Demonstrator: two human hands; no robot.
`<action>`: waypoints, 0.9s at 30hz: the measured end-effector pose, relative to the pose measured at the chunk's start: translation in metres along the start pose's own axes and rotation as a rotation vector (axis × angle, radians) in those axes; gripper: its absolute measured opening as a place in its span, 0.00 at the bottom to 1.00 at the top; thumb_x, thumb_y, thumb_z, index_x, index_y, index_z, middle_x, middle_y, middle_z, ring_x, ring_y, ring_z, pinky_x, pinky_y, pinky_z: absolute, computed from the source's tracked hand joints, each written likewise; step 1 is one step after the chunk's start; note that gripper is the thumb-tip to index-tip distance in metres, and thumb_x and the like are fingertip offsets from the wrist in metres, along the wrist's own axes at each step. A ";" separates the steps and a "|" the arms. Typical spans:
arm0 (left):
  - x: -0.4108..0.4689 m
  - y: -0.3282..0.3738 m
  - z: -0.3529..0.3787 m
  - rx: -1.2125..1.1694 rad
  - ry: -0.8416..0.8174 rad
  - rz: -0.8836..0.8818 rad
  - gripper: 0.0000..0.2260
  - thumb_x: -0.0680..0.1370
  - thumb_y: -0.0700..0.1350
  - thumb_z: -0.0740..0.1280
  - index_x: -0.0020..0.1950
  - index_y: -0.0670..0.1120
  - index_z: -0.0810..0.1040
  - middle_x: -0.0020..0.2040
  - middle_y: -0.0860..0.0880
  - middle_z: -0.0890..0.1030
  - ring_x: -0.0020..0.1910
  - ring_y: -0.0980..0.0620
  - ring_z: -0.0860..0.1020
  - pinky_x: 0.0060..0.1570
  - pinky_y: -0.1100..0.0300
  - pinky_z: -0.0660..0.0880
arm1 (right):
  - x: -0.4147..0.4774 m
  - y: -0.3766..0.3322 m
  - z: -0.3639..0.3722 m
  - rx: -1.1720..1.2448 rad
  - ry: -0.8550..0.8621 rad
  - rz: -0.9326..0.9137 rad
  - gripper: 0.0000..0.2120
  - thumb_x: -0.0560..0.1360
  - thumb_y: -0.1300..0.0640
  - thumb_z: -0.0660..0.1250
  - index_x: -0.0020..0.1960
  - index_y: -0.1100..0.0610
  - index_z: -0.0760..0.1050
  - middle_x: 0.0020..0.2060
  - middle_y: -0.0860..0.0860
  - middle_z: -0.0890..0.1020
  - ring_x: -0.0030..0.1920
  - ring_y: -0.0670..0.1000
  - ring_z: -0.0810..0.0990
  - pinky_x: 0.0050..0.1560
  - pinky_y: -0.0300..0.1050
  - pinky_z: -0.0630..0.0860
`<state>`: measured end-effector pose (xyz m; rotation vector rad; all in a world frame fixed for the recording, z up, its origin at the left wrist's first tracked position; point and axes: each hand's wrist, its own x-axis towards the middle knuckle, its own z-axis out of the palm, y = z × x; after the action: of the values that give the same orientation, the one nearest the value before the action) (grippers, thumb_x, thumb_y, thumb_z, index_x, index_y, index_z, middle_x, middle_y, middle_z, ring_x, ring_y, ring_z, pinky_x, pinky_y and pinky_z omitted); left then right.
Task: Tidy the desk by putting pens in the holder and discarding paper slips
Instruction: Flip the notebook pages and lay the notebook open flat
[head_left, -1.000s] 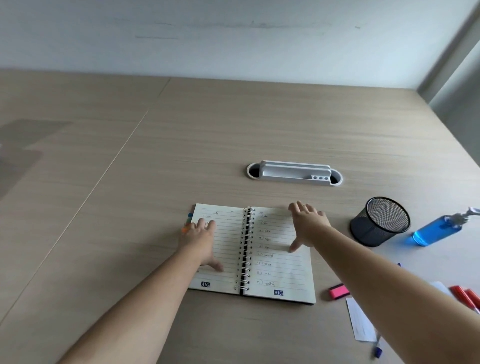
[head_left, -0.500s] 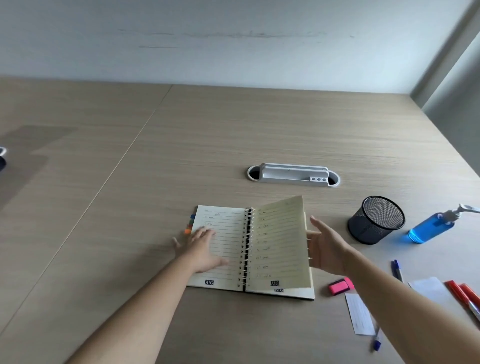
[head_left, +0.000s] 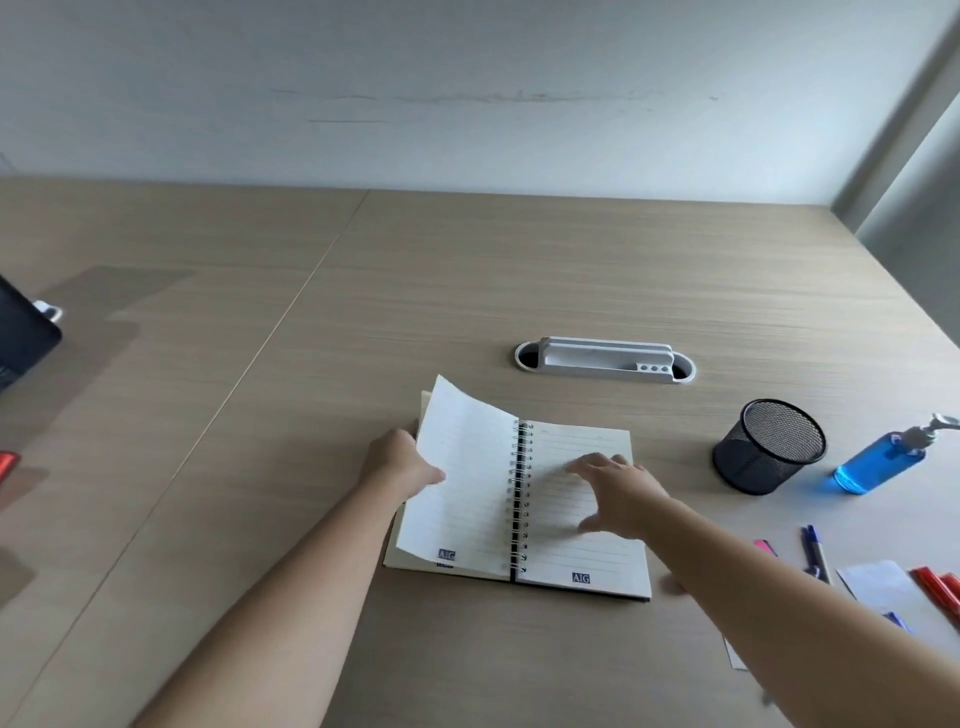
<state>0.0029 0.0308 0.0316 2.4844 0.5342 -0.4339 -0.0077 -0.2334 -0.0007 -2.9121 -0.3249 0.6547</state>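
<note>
A spiral notebook (head_left: 582, 540) lies open on the desk in front of me. My left hand (head_left: 402, 462) is at its left edge, with the turned page resting against the thumb and fingers. My right hand (head_left: 615, 488) hovers flat and spread over the blank right page, holding nothing. A black mesh pen holder (head_left: 769, 447) stands to the right. Further right lie a blue pen (head_left: 815, 553), red pens (head_left: 937, 584), a white paper slip (head_left: 875, 584) and a pink highlighter (head_left: 763, 545).
A blue liquid pump bottle (head_left: 883, 460) lies beside the holder. A white cable tray (head_left: 605, 359) is set in the desk behind the notebook. A dark device (head_left: 21, 338) sits at the far left edge, with something red (head_left: 8, 462) below it.
The page lifted by my right hand has swung over the spiral to the left side. My left hand now meets it at the left edge. My right hand came down over the new right page.
</note>
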 end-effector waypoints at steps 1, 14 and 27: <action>0.001 -0.004 0.002 0.034 0.008 -0.018 0.19 0.68 0.47 0.75 0.32 0.44 0.65 0.33 0.50 0.71 0.35 0.49 0.72 0.30 0.59 0.65 | -0.001 0.005 0.002 -0.017 0.002 0.009 0.38 0.66 0.44 0.73 0.72 0.48 0.61 0.71 0.47 0.67 0.68 0.52 0.66 0.67 0.50 0.65; 0.017 0.041 0.048 0.813 -0.314 0.549 0.66 0.57 0.67 0.75 0.76 0.47 0.32 0.77 0.45 0.32 0.77 0.47 0.34 0.75 0.39 0.39 | 0.001 0.015 0.007 -0.045 0.026 -0.004 0.42 0.65 0.44 0.74 0.73 0.48 0.58 0.69 0.48 0.68 0.67 0.53 0.66 0.67 0.49 0.66; 0.020 0.018 0.055 0.729 -0.308 0.587 0.53 0.64 0.60 0.75 0.78 0.49 0.45 0.80 0.50 0.46 0.79 0.53 0.48 0.76 0.42 0.45 | -0.010 0.018 0.014 0.067 0.072 -0.023 0.37 0.72 0.48 0.69 0.75 0.50 0.55 0.75 0.46 0.61 0.71 0.53 0.62 0.73 0.47 0.57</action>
<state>0.0182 -0.0098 -0.0123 2.9765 -0.5766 -0.8515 -0.0198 -0.2519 -0.0127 -2.8554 -0.3210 0.5454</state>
